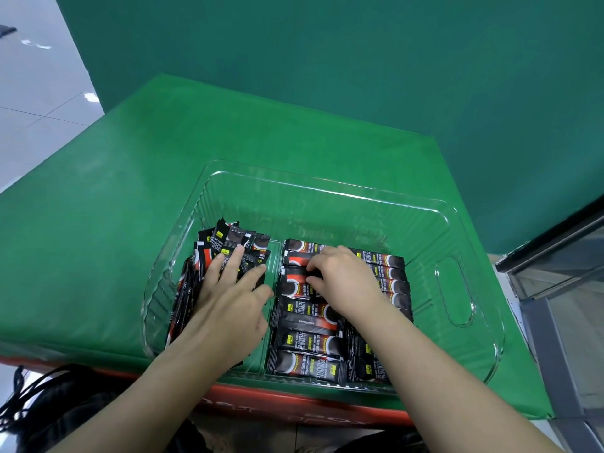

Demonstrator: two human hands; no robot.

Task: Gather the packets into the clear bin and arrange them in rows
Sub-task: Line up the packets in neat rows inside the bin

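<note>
Your clear bin [457, 289] sits on the green table [130, 191], near its front edge, and every packet in view lies inside it. Your left hand [228, 299] is spread flat, fingers straight, pressing down on a loose pile of packets [225, 243] in the left part of the bin; these lie lengthwise and overlap, some leaning against the left wall. Your right hand [343, 279] rests on the row of packets [307, 341] in the middle of the bin, with its fingers curled and the fingertips pinching the edge of one packet [295, 271] near the far end of that row. The packets in this row lie crosswise, stacked one before another from the far side toward you. A second row [394, 276] runs just beside it on the right, partly hidden under your right forearm. The right part of the bin, by its handle cutout [454, 292], shows only the green table through the floor.
</note>
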